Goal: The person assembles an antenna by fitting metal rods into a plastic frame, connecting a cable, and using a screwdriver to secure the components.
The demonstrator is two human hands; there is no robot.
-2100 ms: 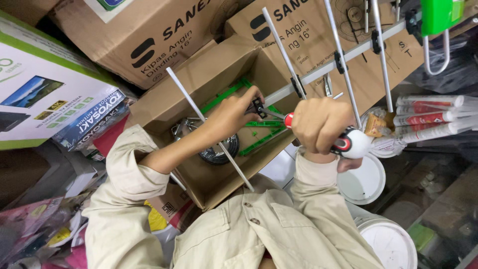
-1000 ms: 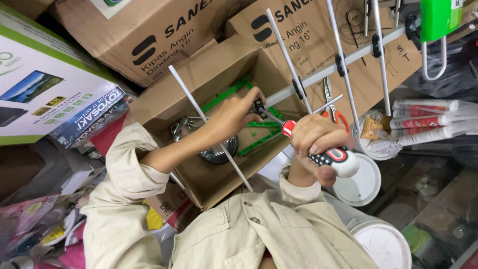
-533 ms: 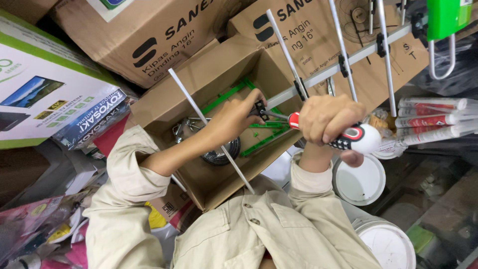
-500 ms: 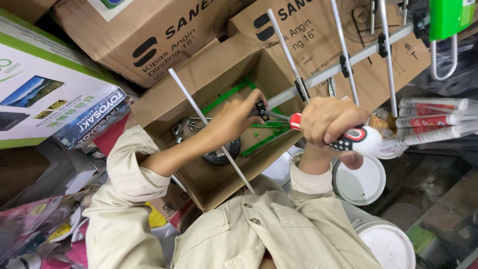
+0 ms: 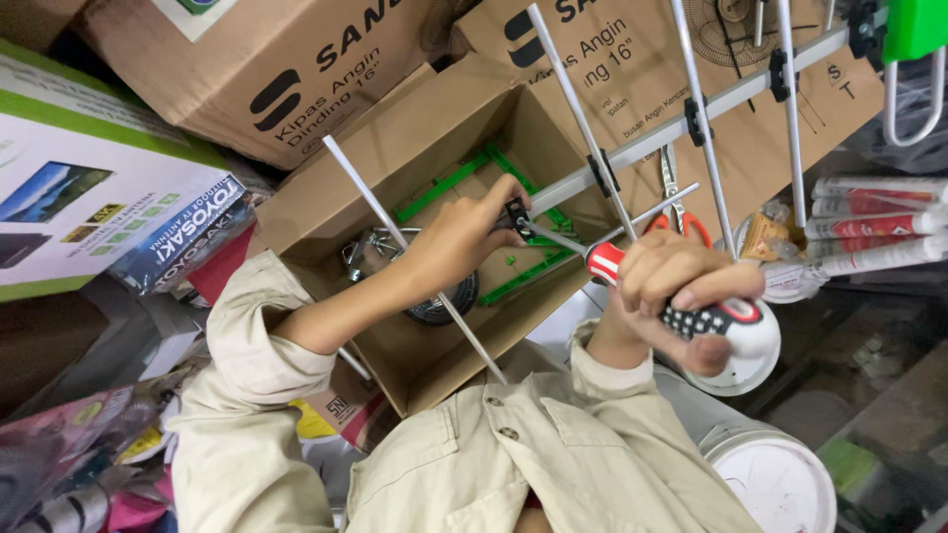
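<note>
The right hand (image 5: 681,286) is closed around the handle of a screwdriver (image 5: 681,296), a red, white and black grip with a thin steel shaft that runs up and to the left. The shaft's tip meets a small black clamp (image 5: 517,212) at the near end of the antenna boom (image 5: 681,123), a long grey aluminium bar that slants up toward the top right. The left hand (image 5: 464,237) is pinched shut on that clamp, thumb and fingers pressing it from the left side, right at the screwdriver tip.

Several thin metal rods (image 5: 706,118) cross the boom, each fixed by a black clip. A green plastic housing (image 5: 913,25) with a U-shaped bracket sits at the boom's far end.

Both hands work over an open cardboard box (image 5: 415,365). Inside it lie a green plastic frame (image 5: 454,183), a dark round part and a clutch of metal fittings (image 5: 367,252) near the left wall. Another loose rod (image 5: 415,262) lies slanted across the box.

Scissors with red handles (image 5: 676,212) show just behind the right hand. White tubes with red print (image 5: 879,212) lie stacked to the right, and a white bucket (image 5: 780,484) stands lower right. Larger printed cartons (image 5: 296,69) are piled behind the box.
</note>
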